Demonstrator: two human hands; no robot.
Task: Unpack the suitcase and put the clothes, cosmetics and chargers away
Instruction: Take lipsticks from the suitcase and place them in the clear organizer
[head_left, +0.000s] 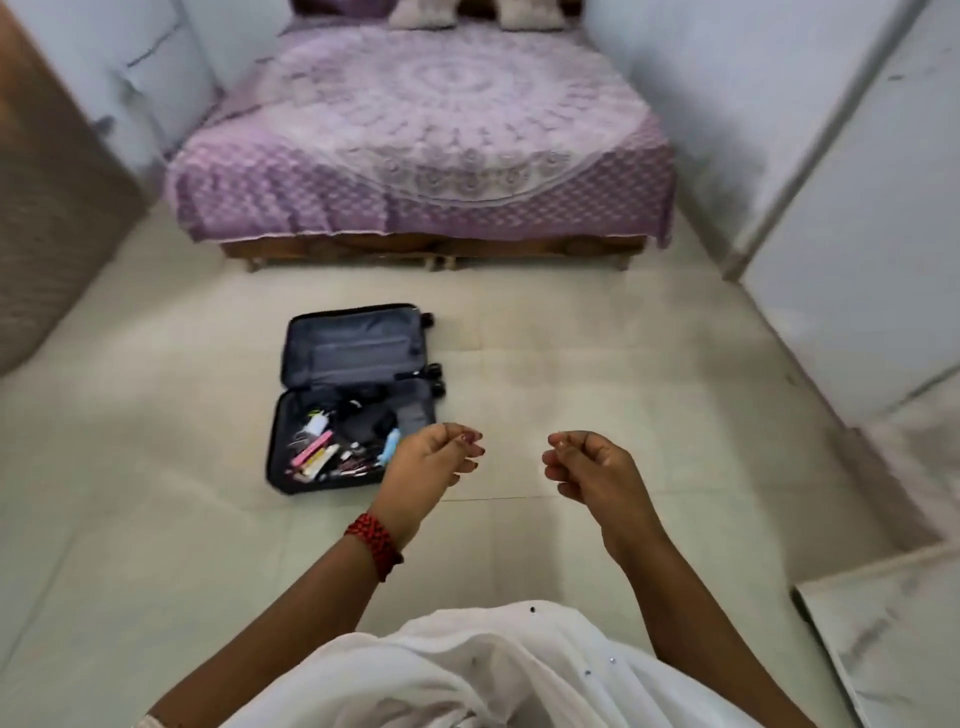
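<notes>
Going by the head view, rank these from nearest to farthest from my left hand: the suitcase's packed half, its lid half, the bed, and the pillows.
1. The packed half, on the floor just left of the left hand.
2. The lid half, lying open beyond it, toward the bed.
3. The bed, across the floor ahead.
4. The pillows, at the bed's far end.

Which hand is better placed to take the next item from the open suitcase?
Left. The left hand appears beside the suitcase and holds nothing; the right hand, also free, is farther away.

Soft even light, slight blur, edges bowed by wide-angle lens.
</notes>
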